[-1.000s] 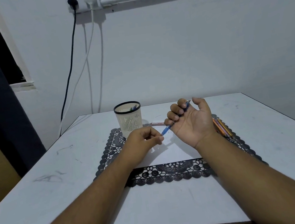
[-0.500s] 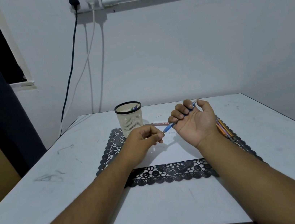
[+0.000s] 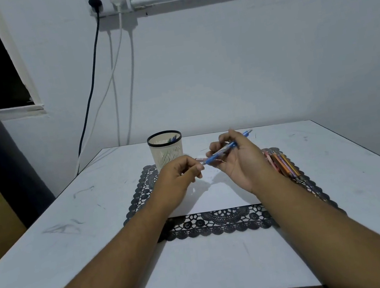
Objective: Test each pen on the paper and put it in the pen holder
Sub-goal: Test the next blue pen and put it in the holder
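Pen (image 3: 224, 151) crosswise in right hand (image 3: 240, 161), tip by left hand (image 3: 179, 182)

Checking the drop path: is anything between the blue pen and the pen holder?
Nothing visible blocks it. The right hand grips the blue pen; the left hand sits at its tip, below the pen holder and its open rim.

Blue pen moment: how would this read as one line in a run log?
right hand: holds blue pen | left hand: pinches its tip end | paper: below | pen holder: some pens inside
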The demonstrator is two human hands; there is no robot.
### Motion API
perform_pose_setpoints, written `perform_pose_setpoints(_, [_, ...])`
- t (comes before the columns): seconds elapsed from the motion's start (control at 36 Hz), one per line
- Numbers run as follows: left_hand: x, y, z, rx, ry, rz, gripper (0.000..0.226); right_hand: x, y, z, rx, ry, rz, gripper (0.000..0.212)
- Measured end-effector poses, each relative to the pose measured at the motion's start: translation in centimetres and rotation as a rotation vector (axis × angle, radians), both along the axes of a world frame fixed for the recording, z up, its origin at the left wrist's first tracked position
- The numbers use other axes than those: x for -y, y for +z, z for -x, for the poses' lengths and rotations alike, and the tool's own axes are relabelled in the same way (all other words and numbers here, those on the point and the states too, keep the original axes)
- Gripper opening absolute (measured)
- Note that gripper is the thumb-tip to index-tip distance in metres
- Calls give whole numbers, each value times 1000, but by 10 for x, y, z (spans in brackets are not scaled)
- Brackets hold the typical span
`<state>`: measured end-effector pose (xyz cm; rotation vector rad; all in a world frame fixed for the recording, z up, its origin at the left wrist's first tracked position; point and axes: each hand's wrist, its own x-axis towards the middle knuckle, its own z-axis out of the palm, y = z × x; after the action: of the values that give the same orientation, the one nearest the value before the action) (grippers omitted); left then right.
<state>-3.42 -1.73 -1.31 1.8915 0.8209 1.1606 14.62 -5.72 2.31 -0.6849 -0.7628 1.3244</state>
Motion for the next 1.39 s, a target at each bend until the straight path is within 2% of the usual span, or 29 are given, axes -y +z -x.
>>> perform_pose_setpoints(0.08, [-3,6,7,-30,67,-13,14,0,2,-5,219,-93,34,46])
perform_pose_setpoints(0.17, [-13,5,19,-69,143,-10,16,-3,4,-21,153,-103,66,46])
perform_pose_setpoints(0.25, [-22,1,31,-174,240,-30,18,-8,4,-37,67,-137,71,36])
perform_pose_setpoints(0.39, [-32,0,47,-467,322,-52,35,-14,-4,-55,230,-269,96,14])
perform_pose_setpoints(0.61, [-37,-3,53,-697,360,-46,36,-14,-6,-61,238,-277,54,21])
perform_pose_setpoints(0.67, [-37,-7,53,-733,369,-43,37,-15,-12,-60,305,-281,69,19])
perform_pose_setpoints(0.94, [-33,-14,43,-880,449,-117,32,-21,-31,-42,654,-34,74,16])
perform_pose_setpoints(1.19, [-26,-15,35,-861,440,-204,31,-14,-42,-35,639,83,74,18])
perform_pose_setpoints(1.39, [-21,-19,29,-886,461,-271,30,-15,-45,-34,771,79,60,12])
